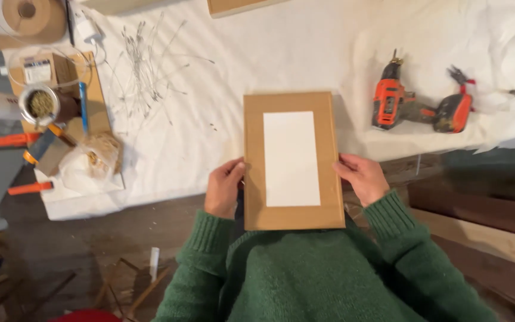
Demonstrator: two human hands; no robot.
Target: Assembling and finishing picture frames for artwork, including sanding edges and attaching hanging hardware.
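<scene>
My left hand [224, 187] gripped the left edge of the brown board [292, 161] and my right hand [362, 177] gripped its right edge, the two hands well apart with the board between them. The board bore a white rectangle [291, 158] in its middle and stood upright against my green sweater [305, 274], above the near edge of the white-covered table [305, 53]. To the right lay an orange drill [419, 102]. To the left were thin wires [147, 65], a plastic bag [93, 158], orange clamps [7, 141] and a tin [42, 104].
</scene>
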